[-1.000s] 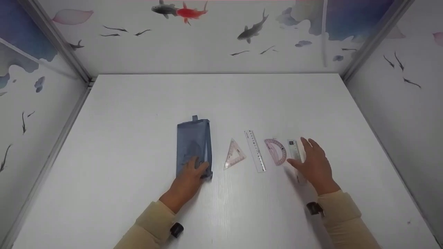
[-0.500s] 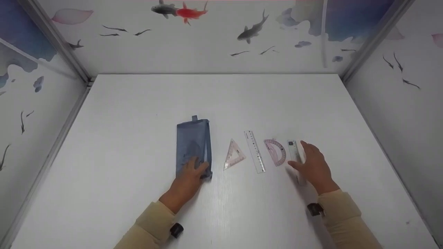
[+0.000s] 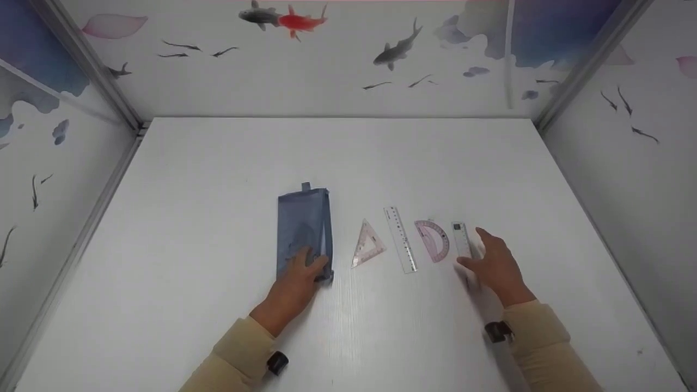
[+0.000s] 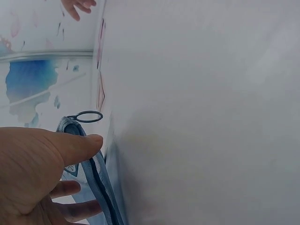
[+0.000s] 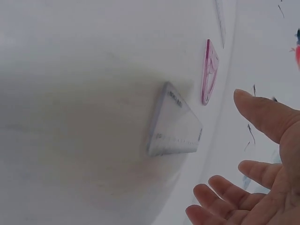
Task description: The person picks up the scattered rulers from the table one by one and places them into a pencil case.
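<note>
A blue fabric pencil pouch (image 3: 304, 223) lies lengthwise on the white table (image 3: 218, 163). My left hand (image 3: 297, 275) rests flat on its near end. In the left wrist view the thumb of that left hand (image 4: 42, 154) lies along the pouch (image 4: 101, 187) edge, close to its zipper ring (image 4: 86, 116). Right of the pouch lie a pink set square (image 3: 369, 243), a clear ruler (image 3: 400, 238), a pink protractor (image 3: 434, 239) and a short clear ruler (image 3: 462, 238). My right hand (image 3: 494, 265) hovers, fingers spread, at the short ruler's right side. The right wrist view shows my right hand (image 5: 276, 154) just over the short ruler (image 5: 176, 124) and holding nothing.
White walls with painted fish (image 3: 294, 19) close the table in on the left, back and right. Metal corner posts (image 3: 87, 60) stand at both back corners. The protractor (image 5: 208, 70) lies just beyond the short ruler in the right wrist view.
My right hand has drawn slightly back toward me beside the short ruler. The left hand and the pouch have stayed put.
</note>
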A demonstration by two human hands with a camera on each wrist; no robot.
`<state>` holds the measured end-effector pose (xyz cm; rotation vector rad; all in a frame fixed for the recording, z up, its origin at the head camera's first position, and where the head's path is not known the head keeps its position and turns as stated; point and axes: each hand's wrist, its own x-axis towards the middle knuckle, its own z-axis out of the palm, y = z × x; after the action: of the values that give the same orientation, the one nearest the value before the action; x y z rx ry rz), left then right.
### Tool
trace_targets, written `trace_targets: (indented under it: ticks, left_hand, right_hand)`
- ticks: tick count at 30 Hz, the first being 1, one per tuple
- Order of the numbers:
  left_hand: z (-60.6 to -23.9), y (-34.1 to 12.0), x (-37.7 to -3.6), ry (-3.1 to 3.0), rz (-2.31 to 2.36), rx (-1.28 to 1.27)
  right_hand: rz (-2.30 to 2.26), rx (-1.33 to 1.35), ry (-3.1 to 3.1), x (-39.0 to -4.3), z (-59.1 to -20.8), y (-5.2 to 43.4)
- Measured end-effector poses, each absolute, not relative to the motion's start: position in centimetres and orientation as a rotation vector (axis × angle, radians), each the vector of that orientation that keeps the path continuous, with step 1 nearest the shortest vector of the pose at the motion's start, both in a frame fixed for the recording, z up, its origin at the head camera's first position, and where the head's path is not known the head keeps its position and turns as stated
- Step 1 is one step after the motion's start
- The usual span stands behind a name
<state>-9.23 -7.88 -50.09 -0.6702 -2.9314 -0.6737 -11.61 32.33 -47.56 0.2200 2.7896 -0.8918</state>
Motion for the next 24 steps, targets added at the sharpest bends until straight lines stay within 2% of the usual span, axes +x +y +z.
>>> trace_targets:
  ticks: [24]
  left_hand:
    - [-50.29, -7.86, -9.4, -2.971, -0.694, -0.635]
  right_hand:
    - [-1.017, 0.391, 2.624, -11.92, -47.87, 32.35]
